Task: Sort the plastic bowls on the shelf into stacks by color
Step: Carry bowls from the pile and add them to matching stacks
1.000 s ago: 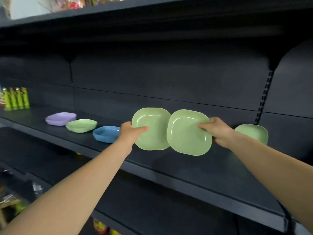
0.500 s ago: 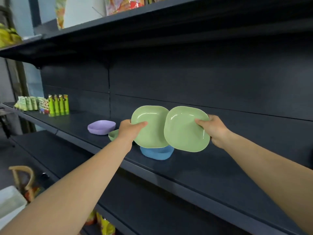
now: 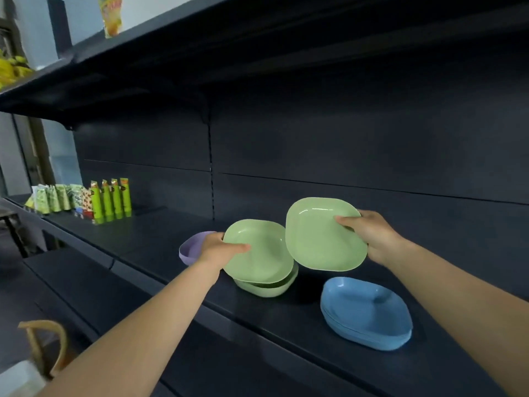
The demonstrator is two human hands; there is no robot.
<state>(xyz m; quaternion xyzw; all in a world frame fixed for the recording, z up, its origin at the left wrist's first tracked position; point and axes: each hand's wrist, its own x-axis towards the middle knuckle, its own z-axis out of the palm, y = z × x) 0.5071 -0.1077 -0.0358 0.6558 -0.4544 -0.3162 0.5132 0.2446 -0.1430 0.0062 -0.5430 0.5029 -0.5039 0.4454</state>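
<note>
Presently, your progress on the shelf (image 3: 286, 319) reads as follows.
Left hand (image 3: 221, 247): you pinch the near rim of a green bowl (image 3: 257, 250), thumb inside it, and hold it low over the green bowl on the shelf (image 3: 266, 289) — tilted, seemingly touching it but not yet nested.
Right hand (image 3: 369, 234): you grip a second green bowl (image 3: 320, 234) by its right edge, raised and tipped toward you, clear of the shelf.
Blue stack (image 3: 366, 313): it stands apart to the right — layered rims suggest several bowls, so blue looks finished.
Purple bowl (image 3: 190, 247): it sits just behind your left hand; whether single or stacked, you cannot tell.
Remaining: you have two green bowls to seat on the green pile.
</note>
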